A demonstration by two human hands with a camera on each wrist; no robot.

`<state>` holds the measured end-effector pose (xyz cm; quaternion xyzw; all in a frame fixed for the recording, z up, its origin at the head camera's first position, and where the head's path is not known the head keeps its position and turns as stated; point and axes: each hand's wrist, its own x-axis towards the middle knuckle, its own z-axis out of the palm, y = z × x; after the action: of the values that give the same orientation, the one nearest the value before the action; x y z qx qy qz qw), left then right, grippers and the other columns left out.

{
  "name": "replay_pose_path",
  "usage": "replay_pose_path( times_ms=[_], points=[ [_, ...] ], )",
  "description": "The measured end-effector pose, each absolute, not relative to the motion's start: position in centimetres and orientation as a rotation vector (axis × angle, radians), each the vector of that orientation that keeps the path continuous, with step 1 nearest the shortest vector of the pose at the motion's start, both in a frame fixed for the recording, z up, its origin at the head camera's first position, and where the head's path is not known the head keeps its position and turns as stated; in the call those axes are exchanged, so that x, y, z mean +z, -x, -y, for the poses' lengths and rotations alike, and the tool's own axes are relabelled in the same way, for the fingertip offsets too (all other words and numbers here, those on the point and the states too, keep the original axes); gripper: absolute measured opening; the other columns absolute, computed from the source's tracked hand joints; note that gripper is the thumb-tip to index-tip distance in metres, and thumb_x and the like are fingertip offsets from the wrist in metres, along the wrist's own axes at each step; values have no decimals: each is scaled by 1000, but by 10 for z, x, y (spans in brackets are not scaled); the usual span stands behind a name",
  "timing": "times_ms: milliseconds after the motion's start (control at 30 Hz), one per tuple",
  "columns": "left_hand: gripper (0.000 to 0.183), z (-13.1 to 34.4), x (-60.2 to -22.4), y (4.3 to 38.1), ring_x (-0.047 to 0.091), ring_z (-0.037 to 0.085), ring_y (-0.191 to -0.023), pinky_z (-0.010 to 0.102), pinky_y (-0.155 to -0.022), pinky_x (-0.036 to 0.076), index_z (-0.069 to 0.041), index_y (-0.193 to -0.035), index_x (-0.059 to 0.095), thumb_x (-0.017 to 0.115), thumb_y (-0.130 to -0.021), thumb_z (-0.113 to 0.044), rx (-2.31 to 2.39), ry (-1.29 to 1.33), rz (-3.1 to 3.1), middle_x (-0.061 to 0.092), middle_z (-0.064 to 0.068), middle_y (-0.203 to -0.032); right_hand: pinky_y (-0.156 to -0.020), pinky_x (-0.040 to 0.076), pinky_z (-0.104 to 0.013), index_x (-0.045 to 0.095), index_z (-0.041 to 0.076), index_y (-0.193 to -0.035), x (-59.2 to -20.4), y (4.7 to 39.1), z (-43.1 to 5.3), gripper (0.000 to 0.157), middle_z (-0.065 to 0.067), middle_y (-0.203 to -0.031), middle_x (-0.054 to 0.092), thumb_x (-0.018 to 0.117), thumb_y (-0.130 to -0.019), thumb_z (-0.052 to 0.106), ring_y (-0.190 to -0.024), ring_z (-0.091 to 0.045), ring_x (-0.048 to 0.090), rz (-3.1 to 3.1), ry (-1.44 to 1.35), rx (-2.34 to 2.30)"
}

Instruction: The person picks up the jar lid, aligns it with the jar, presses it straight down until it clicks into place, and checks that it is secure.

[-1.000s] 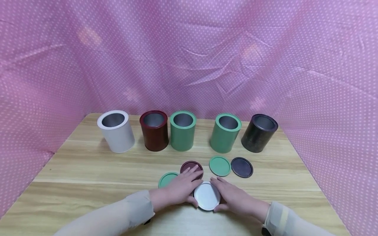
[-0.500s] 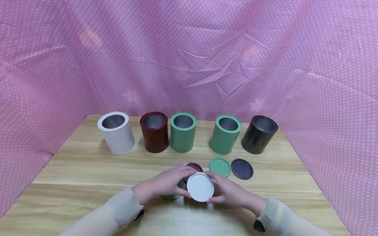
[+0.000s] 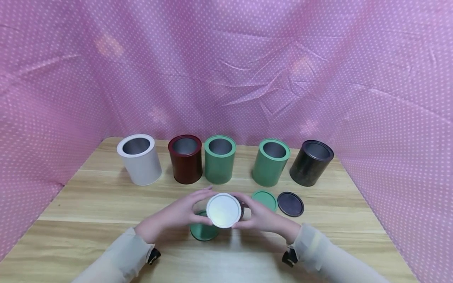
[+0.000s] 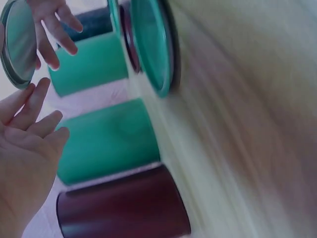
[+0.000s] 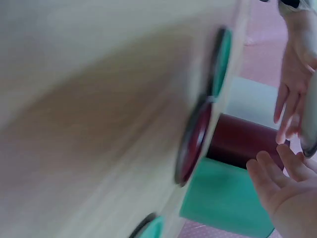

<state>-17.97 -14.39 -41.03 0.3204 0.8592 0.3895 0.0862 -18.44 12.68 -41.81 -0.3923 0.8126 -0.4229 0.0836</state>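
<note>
A round white lid (image 3: 223, 210) is held above the wooden table between both hands. My left hand (image 3: 173, 216) grips its left rim with thumb and fingers, and my right hand (image 3: 263, 218) grips the right rim the same way. In the left wrist view the lid (image 4: 20, 44) shows a metallic underside. Below my left hand lies a green lid (image 3: 204, 232). The dark red lid (image 5: 197, 141) lies under the white one and is mostly hidden in the head view. Just past my right hand are a second green lid (image 3: 266, 199) and a black lid (image 3: 290, 204).
Open tins stand in a row along the back: white (image 3: 143, 167), dark red (image 3: 187, 165), two green ones (image 3: 219, 165) (image 3: 269, 167) and a black one (image 3: 309, 167). Pink dotted cloth (image 3: 226, 70) hangs behind and at both sides of the table (image 3: 106, 208).
Both hands have lifted the white lid off the table and carried it leftward and away from the body. The nearer green lid has come into fuller view. The tins have stayed put.
</note>
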Motion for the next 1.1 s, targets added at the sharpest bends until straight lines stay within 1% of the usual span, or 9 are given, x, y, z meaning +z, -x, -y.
replay_pose_path(
  times_ms=[133, 200, 333, 467, 667, 733, 900, 967, 1100],
  points=[
    [75, 157, -406, 179, 34, 37, -142, 61, -108, 34, -15, -142, 50, 80, -77, -37, 1228, -909, -2588, 38, 14, -153, -106, 43, -36, 39, 6, -143, -409, 192, -113, 77, -11, -138, 54, 81, -79, 17, -126, -25, 53, -2355, 1179, -1325],
    [74, 163, -404, 178, 35, 40, -140, 62, -107, 36, -13, -141, 50, 81, -77, -33, 1251, -905, -2625, 39, 17, -152, -108, 41, -36, 39, 8, -144, -407, 196, -107, 77, -11, -138, 54, 81, -79, 16, -127, -25, 52, -2327, 1182, -1354],
    [74, 176, -399, 175, 37, 42, -138, 64, -104, 37, -12, -141, 51, 82, -76, -30, 1279, -840, -2715, 39, 17, -152, -105, 45, -38, 38, 9, -145, -401, 203, -93, 74, -12, -141, 50, 78, -82, 12, -129, -28, 50, -2247, 1154, -1442],
    [74, 188, -390, 173, 37, 44, -137, 68, -101, 37, -12, -141, 50, 82, -76, -26, 1305, -781, -2800, 39, 19, -152, -104, 47, -42, 39, 4, -143, -394, 211, -77, 71, -15, -142, 47, 75, -82, 5, -130, -31, 49, -2248, 1204, -1506],
    [74, 207, -382, 170, 38, 46, -135, 67, -104, 33, -6, -140, 50, 83, -75, -17, 1369, -736, -2918, 41, 24, -148, -108, 44, -42, 42, 11, -144, -382, 219, -54, 69, -7, -144, 49, 75, -84, 11, -133, -22, 47, -2304, 1181, -1496],
    [74, 214, -380, 169, 39, 46, -135, 66, -105, 34, -4, -139, 50, 83, -74, -15, 1393, -717, -2951, 42, 25, -147, -108, 43, -41, 41, 12, -145, -377, 221, -45, 69, -5, -143, 50, 75, -85, 12, -131, -20, 48, -2300, 1181, -1493],
    [74, 228, -376, 172, 40, 48, -133, 67, -104, 34, 0, -138, 50, 83, -73, -10, 1422, -682, -3022, 43, 27, -145, -102, 48, -44, 38, 9, -146, -367, 228, -20, 74, -10, -139, 52, 76, -83, 10, -122, -23, 56, -2286, 1206, -1503],
    [73, 235, -372, 174, 39, 48, -134, 67, -104, 32, -2, -139, 50, 83, -74, -11, 1417, -655, -3045, 44, 26, -145, -102, 49, -43, 36, 9, -147, -363, 232, -8, 76, -11, -140, 52, 76, -83, 10, -122, -24, 57, -2291, 1209, -1496],
    [73, 254, -366, 177, 38, 48, -135, 68, -104, 32, -7, -141, 49, 82, -77, -16, 1389, -559, -3095, 43, 24, -147, -106, 46, -36, 34, 7, -148, -355, 241, 17, 78, -11, -142, 49, 77, -83, 13, -127, -24, 53, -2337, 1242, -1449]
  ],
)
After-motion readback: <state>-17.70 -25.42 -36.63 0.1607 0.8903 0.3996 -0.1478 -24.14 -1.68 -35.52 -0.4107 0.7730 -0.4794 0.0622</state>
